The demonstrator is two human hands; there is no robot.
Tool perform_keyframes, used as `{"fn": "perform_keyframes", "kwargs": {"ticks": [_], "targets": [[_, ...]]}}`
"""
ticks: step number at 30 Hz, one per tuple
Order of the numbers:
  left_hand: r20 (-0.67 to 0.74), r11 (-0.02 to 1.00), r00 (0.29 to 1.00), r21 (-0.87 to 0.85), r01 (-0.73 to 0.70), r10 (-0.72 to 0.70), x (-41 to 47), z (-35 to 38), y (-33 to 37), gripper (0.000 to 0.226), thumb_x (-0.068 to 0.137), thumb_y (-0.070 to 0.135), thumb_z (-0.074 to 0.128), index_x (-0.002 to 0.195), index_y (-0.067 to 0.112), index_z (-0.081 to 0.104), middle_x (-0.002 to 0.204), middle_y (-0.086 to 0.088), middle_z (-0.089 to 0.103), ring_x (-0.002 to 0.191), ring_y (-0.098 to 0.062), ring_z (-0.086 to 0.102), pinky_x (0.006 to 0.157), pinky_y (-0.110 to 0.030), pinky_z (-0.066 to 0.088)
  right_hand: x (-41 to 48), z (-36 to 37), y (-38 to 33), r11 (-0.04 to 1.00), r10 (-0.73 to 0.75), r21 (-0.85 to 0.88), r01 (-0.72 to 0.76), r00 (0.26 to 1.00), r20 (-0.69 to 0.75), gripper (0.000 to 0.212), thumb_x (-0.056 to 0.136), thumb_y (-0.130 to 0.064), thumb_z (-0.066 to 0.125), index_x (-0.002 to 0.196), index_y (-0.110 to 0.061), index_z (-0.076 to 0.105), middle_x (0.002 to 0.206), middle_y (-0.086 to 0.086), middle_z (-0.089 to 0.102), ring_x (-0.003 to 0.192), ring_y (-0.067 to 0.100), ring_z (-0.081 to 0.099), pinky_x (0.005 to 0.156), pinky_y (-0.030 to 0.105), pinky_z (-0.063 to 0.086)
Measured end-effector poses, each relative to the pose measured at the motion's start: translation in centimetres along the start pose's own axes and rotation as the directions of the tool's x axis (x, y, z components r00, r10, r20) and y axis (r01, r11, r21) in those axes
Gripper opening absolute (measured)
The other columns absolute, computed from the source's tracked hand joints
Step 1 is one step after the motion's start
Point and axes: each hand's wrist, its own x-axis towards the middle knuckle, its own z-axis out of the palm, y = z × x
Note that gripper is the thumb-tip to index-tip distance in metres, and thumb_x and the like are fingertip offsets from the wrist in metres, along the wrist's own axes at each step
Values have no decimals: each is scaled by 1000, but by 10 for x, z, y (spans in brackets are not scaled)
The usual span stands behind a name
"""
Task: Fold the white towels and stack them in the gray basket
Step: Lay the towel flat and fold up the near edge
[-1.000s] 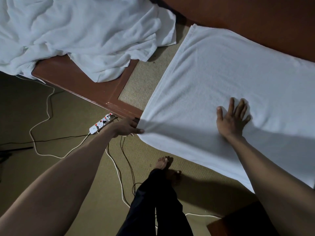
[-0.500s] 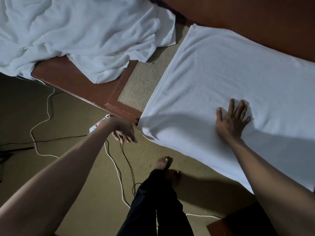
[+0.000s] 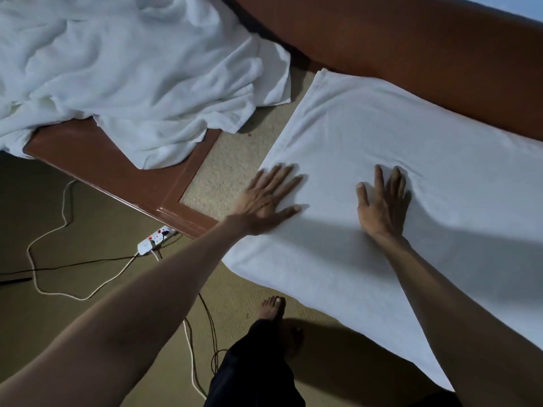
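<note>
Under both palms on the table point(image 3: 188, 183), the folded white towel point(image 3: 411, 160) lies flat: the left hand point(image 3: 269, 198) presses its left edge, fingers spread, the right hand point(image 3: 382, 204) rests mid-towel, also spread. Half a second (0.5 s) ago the left hand hung below the towel's corner, off the cloth.

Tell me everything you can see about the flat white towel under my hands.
The flat towel is white, terry-looking cloth, spread out smooth with only faint wrinkles and a hemmed left edge. It lies on the table, across its tan inlay and brown wooden frame, and its near edge seems to overhang the front. The left hand and the right hand both press flat on it, fingers straight. It lies apart from the crumpled towels.
</note>
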Motion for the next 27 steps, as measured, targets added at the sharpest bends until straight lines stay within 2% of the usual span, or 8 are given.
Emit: {"fn": "perform_keyframes", "kwargs": {"ticks": [4, 8, 12, 15, 18, 22, 24, 27], "targets": [[-49, 982, 981, -2, 189, -188, -7, -6, -27, 70, 101, 75, 21, 161, 47, -1, 172, 13, -8, 159, -16, -9, 127, -48, -6, -5, 6, 11, 996, -86, -26, 83, 990, -115, 65, 103, -54, 33, 159, -21, 32, 167, 19, 19, 153, 38, 19, 121, 58, 15], [-150, 936, 925, -93, 339, -349, 16, -5, 2, 72, 105, 64, 24, 165, 30, 4, 172, 3, -8, 158, -19, -11, 126, -49, -13, 3, 3, 6, 999, -52, -8, 51, 992, -113, 64, 102, -51, 29, 156, -19, 38, 166, 19, 22, 153, 37, 21, 120, 60, 15], [-83, 986, 988, -116, 122, -132, 75, -3, 39, 66, 108, 57, 23, 165, 29, 6, 173, 0, -4, 159, -19, -8, 127, -49, -2, 28, 0, 9, 997, -81, 3, 81, 991, -104, 61, 104, -46, 29, 158, -17, 35, 167, 19, 19, 154, 37, 18, 121, 57, 12], [-55, 998, 998, -57, 8, -11, 100, -4, 23, 65, 107, 62, 22, 164, 37, 3, 173, 6, -4, 158, -16, -10, 127, -49, 0, 59, -7, 13, 997, -81, -3, 81, 991, -102, 57, 107, -39, 33, 158, -15, 34, 166, 23, 19, 153, 40, 18, 121, 56, 14], [-73, 989, 988, -61, 135, -139, 100, -13, -16, 68, 104, 70, 18, 163, 42, -2, 171, 13, -8, 157, -14, -14, 127, -49, -4, 94, -16, 18, 999, -42, -31, 40, 998, -57, 55, 109, -35, 37, 160, -15, 29, 167, 22, 11, 155, 39, 10, 123, 53, 10], [-156, 936, 923, -98, 339, -351, 122, -22, -17, 69, 106, 62, 21, 165, 29, 7, 173, -1, -3, 159, -23, -8, 126, -52, -11, 142, -28, 9, 1000, 3, -25, -3, 1000, -31, 55, 109, -36, 35, 160, -14, 29, 167, 23, 11, 154, 40, 11, 124, 52, 11], [-216, 953, 930, -136, 272, -296, 154, -28, 7, 66, 108, 53, 26, 165, 20, 13, 173, -6, 1, 159, -24, -4, 127, -51, -6, 158, -25, 4, 999, 0, -32, -2, 998, -64, 55, 109, -38, 36, 159, -17, 31, 167, 22, 13, 154, 40, 12, 123, 54, 12], [-131, 991, 988, -123, 60, -76, 205, -35, 32, 66, 110, 50, 24, 165, 18, 10, 173, -4, 0, 159, -22, -5, 128, -47, -4, 160, -14, 2, 999, -18, -52, 7, 974, -228, 53, 107, -40, 38, 156, -21, 36, 165, 20, 23, 152, 37, 21, 121, 55, 17]]}}
